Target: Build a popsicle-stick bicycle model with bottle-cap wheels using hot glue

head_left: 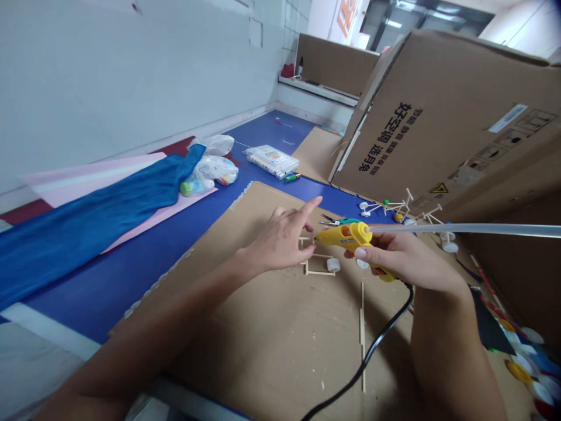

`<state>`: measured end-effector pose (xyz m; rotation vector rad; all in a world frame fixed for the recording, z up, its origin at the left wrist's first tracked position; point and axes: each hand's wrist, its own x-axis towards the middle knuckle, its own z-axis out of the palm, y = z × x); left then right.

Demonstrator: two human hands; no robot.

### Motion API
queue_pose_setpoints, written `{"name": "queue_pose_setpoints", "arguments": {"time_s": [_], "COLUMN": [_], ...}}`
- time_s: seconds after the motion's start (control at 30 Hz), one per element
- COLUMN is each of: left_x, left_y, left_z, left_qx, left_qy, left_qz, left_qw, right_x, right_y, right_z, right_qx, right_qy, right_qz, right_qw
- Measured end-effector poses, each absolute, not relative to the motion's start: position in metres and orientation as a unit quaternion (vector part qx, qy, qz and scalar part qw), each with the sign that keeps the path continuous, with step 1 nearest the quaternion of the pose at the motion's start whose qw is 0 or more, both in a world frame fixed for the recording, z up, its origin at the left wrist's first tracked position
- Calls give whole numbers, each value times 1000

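My right hand (398, 257) is wrapped round a yellow hot glue gun (346, 235). A long clear glue stick (464, 230) sticks out of its back end, and a black cord (377, 339) trails from the handle. The nozzle points left, close to a small frame of wooden sticks (319, 272) with a white wheel (333, 265). My left hand (283, 237) hovers over and beside this frame, index finger stretched out and thumb apart, with nothing visible between them. Part of the frame is hidden behind my left hand and the gun.
Scissors with green handles (348, 221) lie behind the gun. Several stick-and-wheel pieces (385, 204) lie by the large cardboard box (438, 117). Loose sticks (362, 339) rest on the cardboard sheet (245, 327). Bottle caps (519, 371) are at right, blue cloth (109, 204) and plastic bags (213, 169) at left.
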<state>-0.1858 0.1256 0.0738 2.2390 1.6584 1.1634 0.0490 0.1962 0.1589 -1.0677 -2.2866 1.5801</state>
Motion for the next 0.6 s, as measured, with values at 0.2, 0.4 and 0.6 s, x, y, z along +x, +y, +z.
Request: {"name": "queue_pose_setpoints", "arguments": {"time_s": [0.2,0.4,0.6], "left_x": [-186,-186,-186], "left_y": [126,126,126], "left_z": [73,73,73], "left_qx": [743,744,744], "left_qy": [542,543,542], "left_qz": [388,386,385], "left_qw": [58,56,60], "right_x": [50,50,49], "right_y": [197,197,197], "right_z": [157,157,159], "right_qx": [-349,-355,-354], "right_qy": [-772,-774,-772], "right_qz": [525,518,522], "right_qw": [80,79,79]}}
